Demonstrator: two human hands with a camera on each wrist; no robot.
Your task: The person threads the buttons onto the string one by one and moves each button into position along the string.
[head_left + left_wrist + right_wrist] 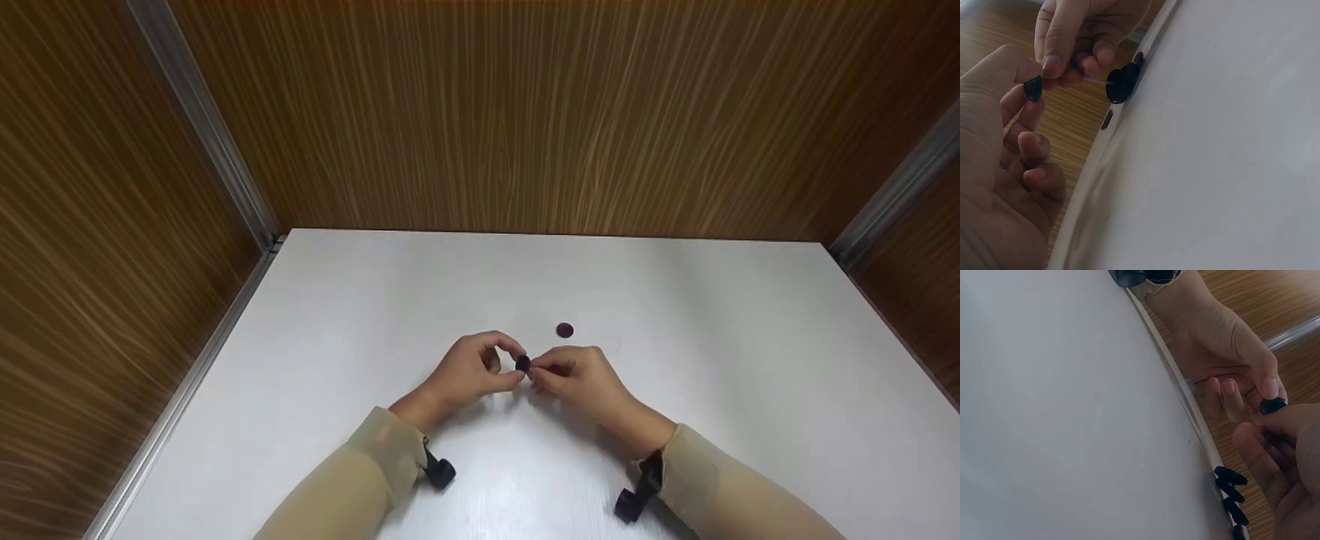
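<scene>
Hands meet over the middle of the worktop (712, 315). I have a small black button (523, 364) pinched between my left hand (472, 371) and my right hand (581, 382), fingertips of both curled round it, just above the surface. A dark red disc (565, 330) lies on the white worktop just beyond my right hand, apart from it. From the right wrist view I see a few more black pieces (1231, 490) stacked by the worktop's edge. Wood-grain walls (525, 112) with metal corner strips close in three sides. I can read no writing anywhere.
</scene>
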